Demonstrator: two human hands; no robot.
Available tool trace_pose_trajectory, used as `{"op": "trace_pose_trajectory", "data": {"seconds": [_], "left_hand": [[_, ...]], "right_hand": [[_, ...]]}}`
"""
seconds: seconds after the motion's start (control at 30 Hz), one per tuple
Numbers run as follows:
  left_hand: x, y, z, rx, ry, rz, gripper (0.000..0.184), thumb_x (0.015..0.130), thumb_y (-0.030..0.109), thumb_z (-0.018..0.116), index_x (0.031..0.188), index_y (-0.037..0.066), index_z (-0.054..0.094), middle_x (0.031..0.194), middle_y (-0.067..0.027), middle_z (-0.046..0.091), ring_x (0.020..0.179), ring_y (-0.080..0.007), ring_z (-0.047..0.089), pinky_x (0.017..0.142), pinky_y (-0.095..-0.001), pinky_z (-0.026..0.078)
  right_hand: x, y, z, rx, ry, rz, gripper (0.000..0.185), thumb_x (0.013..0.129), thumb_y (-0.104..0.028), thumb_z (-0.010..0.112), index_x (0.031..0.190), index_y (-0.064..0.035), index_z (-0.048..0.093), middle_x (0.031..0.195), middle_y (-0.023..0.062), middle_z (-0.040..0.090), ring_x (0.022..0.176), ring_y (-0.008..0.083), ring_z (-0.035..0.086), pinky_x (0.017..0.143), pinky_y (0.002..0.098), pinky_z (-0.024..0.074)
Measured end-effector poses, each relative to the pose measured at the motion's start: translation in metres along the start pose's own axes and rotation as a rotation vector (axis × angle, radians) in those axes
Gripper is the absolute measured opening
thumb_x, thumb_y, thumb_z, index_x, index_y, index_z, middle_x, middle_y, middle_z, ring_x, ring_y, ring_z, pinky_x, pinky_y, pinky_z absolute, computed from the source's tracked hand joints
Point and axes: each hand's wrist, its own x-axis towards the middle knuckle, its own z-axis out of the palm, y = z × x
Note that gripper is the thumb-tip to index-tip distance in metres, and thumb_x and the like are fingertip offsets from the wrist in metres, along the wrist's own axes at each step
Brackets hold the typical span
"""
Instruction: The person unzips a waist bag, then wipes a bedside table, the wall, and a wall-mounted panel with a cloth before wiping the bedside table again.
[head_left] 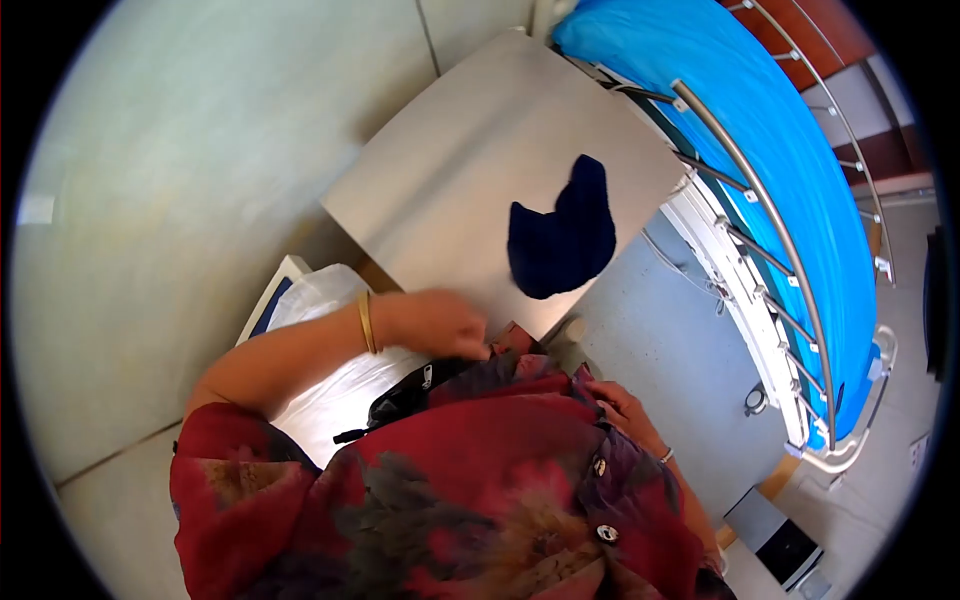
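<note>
My left hand [440,322], with a gold bangle at its wrist, is curled closed in front of my waist. It is slightly blurred, and whatever its fingers hold is hidden. Just below it lies a black zipped bag [405,393] against my body, partly covered by the red flowered shirt [480,440]. My right hand [625,408] is at the shirt's right side, its fingers closed on the loose fabric by the hem. On the table in front of me rests a crumpled dark navy cloth item [565,235], apart from both hands.
The beige table [450,150] stands against a pale wall. To the right is a bed with a bright blue cover [770,130] and metal side rails [765,200]. A white-covered seat [345,400] is at my left. A grey and black device [775,540] sits low at the right.
</note>
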Motion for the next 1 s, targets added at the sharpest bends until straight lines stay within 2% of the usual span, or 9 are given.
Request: {"op": "trace_pose_trajectory", "data": {"seconds": [0.07, 0.1, 0.27, 0.43, 0.53, 0.6, 0.67, 0.73, 1.0], "left_hand": [[0.009, 0.003, 0.024, 0.235, -0.501, -0.098, 0.028, 0.081, 0.031, 0.058, 0.082, 0.003, 0.06, 0.075, -0.0137, 0.06, 0.071, -0.0305, 0.058, 0.062, -0.0374, 0.044], [0.011, 0.009, 0.028, 0.244, -0.518, -0.097, 0.028, 0.081, 0.031, 0.058, 0.082, 0.003, 0.06, 0.075, -0.0137, 0.06, 0.071, -0.0305, 0.058, 0.062, -0.0374, 0.044], [0.009, 0.019, 0.049, 0.079, -0.331, -0.214, 0.031, 0.081, 0.034, 0.058, 0.084, 0.003, 0.059, 0.078, -0.0151, 0.059, 0.074, -0.0316, 0.057, 0.064, -0.039, 0.044], [0.036, 0.01, 0.083, 0.103, -0.381, -0.062, 0.031, 0.08, 0.033, 0.06, 0.089, 0.004, 0.056, 0.086, -0.0155, 0.057, 0.082, -0.0319, 0.055, 0.068, -0.0379, 0.043], [0.051, 0.017, 0.103, 0.155, -0.381, -0.031, 0.031, 0.08, 0.031, 0.061, 0.094, 0.004, 0.055, 0.094, -0.0148, 0.056, 0.086, -0.0306, 0.054, 0.072, -0.0376, 0.043], [0.065, 0.021, 0.115, 0.197, -0.013, 0.447, 0.032, 0.079, 0.031, 0.061, 0.096, 0.005, 0.053, 0.103, -0.0152, 0.055, 0.09, -0.0311, 0.054, 0.074, -0.0374, 0.042], [0.076, 0.032, 0.124, 0.295, -0.041, 0.506, 0.032, 0.082, 0.034, 0.057, 0.092, 0.003, 0.054, 0.098, -0.0176, 0.057, 0.087, -0.0346, 0.055, 0.072, -0.0385, 0.043], [0.083, 0.041, 0.132, 0.201, -0.535, -0.023, 0.039, 0.085, 0.04, 0.051, 0.089, 0.002, 0.055, 0.086, -0.0202, 0.058, 0.08, -0.0383, 0.055, 0.068, -0.0408, 0.043], [0.063, 0.039, 0.131, 0.333, -0.343, 0.03, 0.046, 0.089, 0.044, 0.038, 0.076, 0.004, 0.057, 0.073, -0.0198, 0.056, 0.072, -0.039, 0.053, 0.063, -0.0435, 0.042]], "right_hand": [[-0.001, 0.002, 0.006, 0.067, 0.037, 0.065, 0.032, 0.085, -0.017, 0.052, 0.114, -0.0026, 0.054, 0.109, 0.0085, 0.057, 0.095, 0.0173, 0.054, 0.082, 0.028, 0.0428], [-0.001, 0.004, 0.008, 0.126, 0.047, 0.131, 0.033, 0.087, -0.019, 0.05, 0.115, -0.0017, 0.053, 0.111, 0.0098, 0.057, 0.097, 0.018, 0.054, 0.084, 0.0285, 0.0419], [-0.021, -0.003, -0.003, 0.221, -0.115, 0.183, 0.037, 0.088, -0.023, 0.048, 0.116, 0.0005, 0.051, 0.109, 0.012, 0.059, 0.098, 0.0174, 0.054, 0.087, 0.028, 0.0406], [-0.109, 0.026, -0.017, 0.282, 0.111, 0.212, 0.036, 0.086, -0.021, 0.053, 0.115, -0.0005, 0.053, 0.103, 0.0087, 0.06, 0.092, 0.0163, 0.055, 0.083, 0.0294, 0.0423], [-0.18, 0.042, -0.002, 0.304, 0.247, 0.018, 0.037, 0.083, -0.019, 0.056, 0.115, -0.0002, 0.053, 0.1, 0.0079, 0.06, 0.087, 0.0154, 0.056, 0.079, 0.0286, 0.043], [-0.212, 0.024, 0.005, 0.18, 0.321, -0.175, 0.037, 0.083, -0.018, 0.056, 0.115, -0.0006, 0.053, 0.098, 0.0081, 0.06, 0.085, 0.0151, 0.056, 0.077, 0.0275, 0.0431], [-0.238, 0.024, 0.019, 0.203, 0.392, -0.141, 0.036, 0.083, -0.018, 0.056, 0.114, -0.0007, 0.053, 0.098, 0.0083, 0.06, 0.085, 0.0152, 0.056, 0.077, 0.0274, 0.0432], [-0.255, 0.032, 0.034, 0.277, 0.479, -0.075, 0.036, 0.083, -0.018, 0.055, 0.114, -0.0008, 0.053, 0.097, 0.0085, 0.06, 0.085, 0.0153, 0.056, 0.077, 0.0274, 0.0432], [-0.268, 0.053, 0.07, 0.445, 0.679, 0.005, 0.035, 0.083, -0.019, 0.055, 0.112, -0.0013, 0.053, 0.097, 0.0093, 0.06, 0.084, 0.0156, 0.057, 0.076, 0.0273, 0.0434]]}}
